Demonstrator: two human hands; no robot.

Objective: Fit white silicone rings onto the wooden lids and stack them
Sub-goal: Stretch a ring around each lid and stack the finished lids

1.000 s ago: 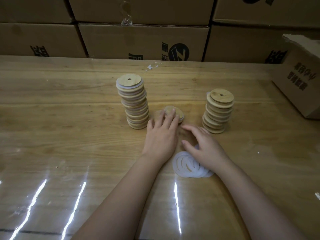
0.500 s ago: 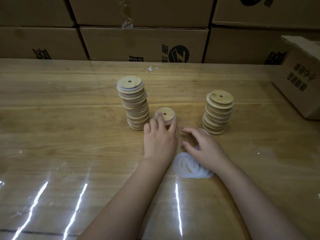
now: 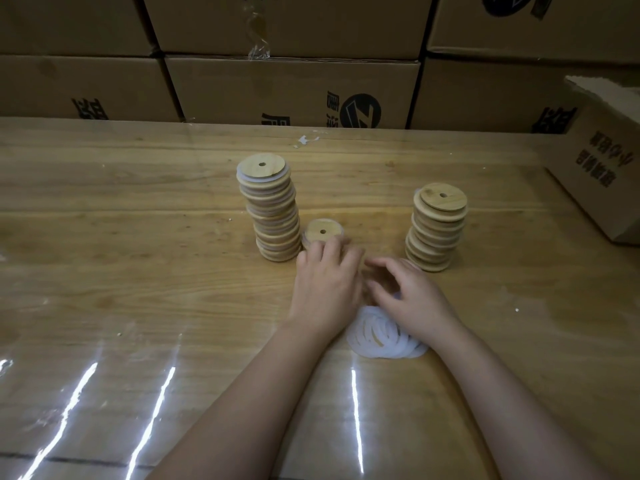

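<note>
A tall stack of ringed wooden lids [image 3: 272, 209] stands left of centre on the table. A shorter stack of wooden lids [image 3: 437, 226] stands to the right. Between them lies a single wooden lid [image 3: 321, 231] with a white ring around it. My left hand [image 3: 325, 282] reaches to it, and its straight fingertips touch the lid's near edge. My right hand [image 3: 412, 299] hovers over a pile of white silicone rings [image 3: 377, 337]. Its fingers are curled round one white ring, which shows only in small bits past the knuckles. Both hands are blurred.
The wooden table [image 3: 138, 271] is covered with a glossy clear film. Cardboard boxes [image 3: 291, 91] line the far edge, and an open cardboard box [image 3: 602, 174] sits at the right. Small white scraps [image 3: 306, 140] lie near the back.
My left hand set the ringed lid down beside the tall stack and has drawn back slightly. My right hand's fingers have curled over the rings.
</note>
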